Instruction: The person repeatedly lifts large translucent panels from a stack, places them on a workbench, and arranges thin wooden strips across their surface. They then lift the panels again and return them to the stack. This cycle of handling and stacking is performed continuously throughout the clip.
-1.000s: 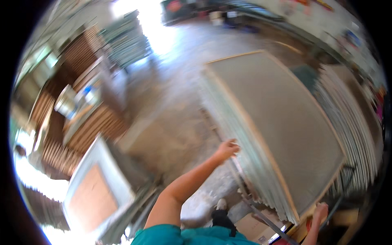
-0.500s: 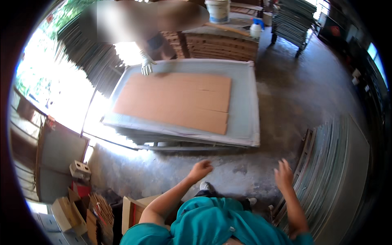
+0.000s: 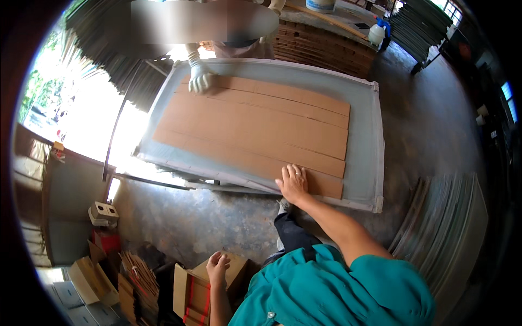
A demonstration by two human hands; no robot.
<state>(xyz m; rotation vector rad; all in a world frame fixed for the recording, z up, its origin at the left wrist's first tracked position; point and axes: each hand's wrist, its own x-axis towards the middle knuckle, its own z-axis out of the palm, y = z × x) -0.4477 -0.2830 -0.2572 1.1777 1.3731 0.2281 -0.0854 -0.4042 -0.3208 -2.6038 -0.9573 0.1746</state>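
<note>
My right hand [image 3: 293,183] lies open with its fingers stretched on the near edge of a brown cardboard sheet [image 3: 255,122]. Folds or slits run along the sheet's length. It rests on a wide, pale grey panel [image 3: 365,141] with whitish edging. Low by my body, my left hand [image 3: 218,266] hangs over a cardboard box [image 3: 231,269]; its fingers are loosely bent and apart, with nothing seen in them. Across the panel, a co-worker's white-gloved hand [image 3: 200,77] presses on the sheet's far left part.
Flat panels [image 3: 440,223] lean in a stack at my right. Open cartons [image 3: 89,282] and a pale block with holes [image 3: 103,213] stand at lower left. Beyond the panel are a spray bottle [image 3: 377,33], a bucket [image 3: 321,5] and another stack of sheets [image 3: 418,27].
My right hand has come forward and left, onto the cardboard. My left hand has drawn back toward my body. The co-worker's gloved hand is now on the sheet, which shows more lengthwise lines.
</note>
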